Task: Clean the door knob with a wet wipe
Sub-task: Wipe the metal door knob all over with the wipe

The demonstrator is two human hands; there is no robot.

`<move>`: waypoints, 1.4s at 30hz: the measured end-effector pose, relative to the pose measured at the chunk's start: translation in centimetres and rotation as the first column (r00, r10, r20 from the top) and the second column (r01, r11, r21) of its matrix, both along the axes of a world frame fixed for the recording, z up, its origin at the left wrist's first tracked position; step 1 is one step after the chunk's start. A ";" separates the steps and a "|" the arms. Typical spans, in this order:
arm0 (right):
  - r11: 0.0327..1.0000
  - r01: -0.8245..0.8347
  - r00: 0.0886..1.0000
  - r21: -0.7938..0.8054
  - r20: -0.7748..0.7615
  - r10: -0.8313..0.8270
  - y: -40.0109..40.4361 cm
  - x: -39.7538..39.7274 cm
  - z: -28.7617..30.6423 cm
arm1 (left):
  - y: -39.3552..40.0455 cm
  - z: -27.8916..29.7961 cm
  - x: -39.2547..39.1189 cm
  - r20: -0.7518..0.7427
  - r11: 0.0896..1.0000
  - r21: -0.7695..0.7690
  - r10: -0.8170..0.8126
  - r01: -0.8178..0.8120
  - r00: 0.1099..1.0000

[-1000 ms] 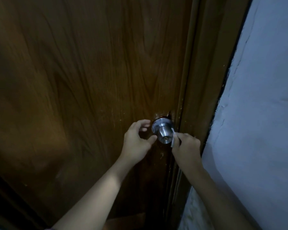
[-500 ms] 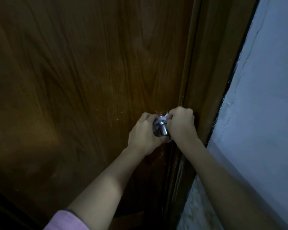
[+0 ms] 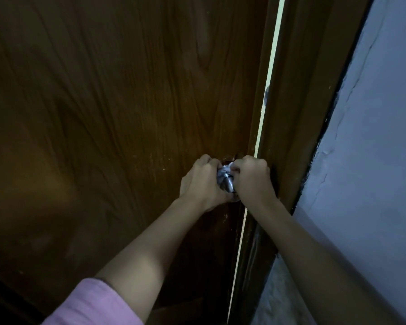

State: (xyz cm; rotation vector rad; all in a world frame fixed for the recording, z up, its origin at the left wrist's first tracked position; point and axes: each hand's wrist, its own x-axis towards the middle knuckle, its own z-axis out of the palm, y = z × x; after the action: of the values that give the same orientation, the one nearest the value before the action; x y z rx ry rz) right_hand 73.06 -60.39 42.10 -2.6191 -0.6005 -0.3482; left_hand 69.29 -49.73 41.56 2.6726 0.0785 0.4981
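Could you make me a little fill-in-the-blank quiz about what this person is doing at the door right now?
1. Both hands are closed around the metal door ____.
2. The white wipe shows between the left hand and the ____ hand.
3. The sleeve on the left arm is ____ in colour.
4. A bright strip of light shows between the wooden door and its ____.

Missing words: knob; right; pink; frame
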 end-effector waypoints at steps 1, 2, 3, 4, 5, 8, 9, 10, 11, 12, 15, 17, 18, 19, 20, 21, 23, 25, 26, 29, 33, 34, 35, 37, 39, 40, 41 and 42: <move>1.000 0.001 1.000 0.011 0.005 -0.001 -0.1 -0.1 -0.1 | 0.0 0.0 0.1 -0.003 1.000 0.007 -0.004 0.004 1.000; 1.000 0.000 1.000 0.023 0.012 0.000 -0.1 -0.2 -0.1 | 0.1 0.0 0.1 -0.008 1.000 0.010 -0.010 0.010 1.000; 0.999 -0.004 1.000 0.037 0.017 0.004 -0.2 -0.4 -0.2 | 0.1 0.0 0.1 -0.011 1.000 0.011 -0.015 0.016 1.000; 0.998 -0.011 1.000 0.058 0.024 0.010 -0.2 -0.6 -0.1 | 0.1 0.0 0.1 -0.011 1.000 0.014 -0.019 0.019 1.000; 0.996 -0.020 0.999 0.081 0.036 0.017 -0.3 -0.7 -0.2 | 0.1 0.0 0.0 -0.011 1.000 0.018 -0.023 0.023 1.000; 0.996 -0.028 0.999 0.084 0.044 0.025 -0.6 -1.1 -0.2 | 0.0 0.1 -0.1 -0.022 0.999 0.027 -0.038 0.039 0.999; 0.996 -0.028 0.999 0.083 0.043 0.024 -0.6 -1.1 -0.2 | 0.0 0.1 -0.2 -0.026 0.999 0.029 -0.043 0.044 0.999; 0.996 -0.025 0.999 0.091 0.048 0.020 -0.6 -1.2 -0.3 | -0.1 0.1 -0.3 -0.026 0.998 0.031 -0.049 0.049 0.998; 0.994 -0.019 0.999 0.111 0.053 0.013 -0.6 -1.3 -0.3 | -0.1 0.2 -0.4 -0.024 0.998 0.031 -0.053 0.054 0.998; 0.991 -0.015 0.999 0.136 0.047 0.009 -0.7 -1.4 -0.3 | -0.1 0.2 -0.5 -0.025 0.998 0.029 -0.057 0.058 0.998; 0.986 -0.026 0.999 0.167 -0.016 0.029 -1.0 -1.3 -0.4 | -0.2 0.4 -0.5 -0.042 0.998 0.025 -0.059 0.060 0.997; 0.964 -0.016 0.999 0.267 -0.026 0.023 -1.0 -1.2 -0.6 | -0.1 0.6 -0.6 -0.047 0.997 0.027 -0.066 0.067 0.997; 0.944 -0.007 1.000 0.330 -0.021 0.015 -1.1 -1.2 -0.7 | -0.1 0.6 -0.6 -0.047 0.997 0.027 -0.069 0.070 0.997; 0.929 -0.005 1.000 0.370 -0.020 0.014 -1.0 -1.1 -0.9 | -0.1 0.6 -0.6 -0.050 0.997 0.025 -0.071 0.072 0.996; 0.923 -0.008 0.999 0.384 -0.028 0.021 -1.0 -1.1 -1.0 | -0.1 0.5 -0.7 -0.053 0.997 0.023 -0.076 0.077 0.996; 0.920 -0.015 0.999 0.391 -0.042 0.035 -1.0 -1.2 -1.1 | 0.0 0.5 -0.8 -0.052 0.996 0.020 -0.082 0.083 0.995; 0.916 -0.032 0.995 0.401 -0.070 0.066 -1.2 -1.2 -1.0 | -0.1 0.5 -1.1 -0.047 0.995 0.018 -0.094 0.095 0.995; 0.912 -0.052 0.993 0.407 -0.075 0.091 -1.6 -1.6 -0.9 | -0.2 0.5 -1.6 -0.044 0.994 0.022 -0.108 0.109 0.993; 0.908 -0.065 0.993 0.415 -0.067 0.101 -1.8 -1.8 -1.0 | -0.2 0.5 -1.9 -0.042 0.992 0.023 -0.120 0.121 0.992; 0.893 -0.085 0.993 0.441 -0.034 0.112 -2.2 -2.6 -1.2 | -0.3 0.3 -2.7 -0.025 0.989 0.016 -0.145 0.145 0.989; 0.915 -0.100 0.995 0.392 0.013 0.103 -2.2 -2.9 -1.2 | -0.4 0.3 -3.0 -0.017 0.991 0.013 -0.137 0.137 0.990; 0.928 -0.112 0.994 0.355 0.037 0.106 -2.1 -2.9 -1.0 | -0.4 0.4 -3.0 -0.019 0.991 0.014 -0.136 0.136 0.991; 0.943 -0.121 0.992 0.309 0.065 0.106 -2.0 -2.7 -0.9 | -0.4 0.4 -2.9 -0.019 0.990 0.014 -0.137 0.138 0.990; 0.967 -0.079 0.994 0.241 0.086 0.060 -2.0 -2.6 -0.8 | -0.4 0.4 -2.9 -0.020 0.991 0.014 -0.136 0.136 0.991; 0.975 0.053 0.998 0.214 0.011 -0.057 -2.4 -2.6 -1.0 | -0.4 0.4 -2.9 -0.029 0.991 0.031 -0.128 0.128 0.991; 0.972 0.108 0.994 0.209 -0.016 -0.107 -2.6 -2.8 -1.1 | -0.4 0.3 -2.8 -0.034 0.991 0.040 -0.124 0.126 0.992; 0.968 0.121 0.993 0.219 -0.017 -0.120 -2.7 -2.9 -1.3 | -0.4 0.2 -2.8 -0.036 0.991 0.041 -0.125 0.127 0.991; 0.965 0.087 0.996 0.245 0.002 -0.090 -2.6 -2.9 -1.2 | -0.4 0.2 -2.8 -0.034 0.991 0.035 -0.130 0.131 0.991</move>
State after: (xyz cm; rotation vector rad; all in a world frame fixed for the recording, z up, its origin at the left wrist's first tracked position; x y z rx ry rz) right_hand 70.11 -62.94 40.86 -2.4114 -0.4152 -0.4380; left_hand 66.46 -50.09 41.78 2.7003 -0.0975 0.4195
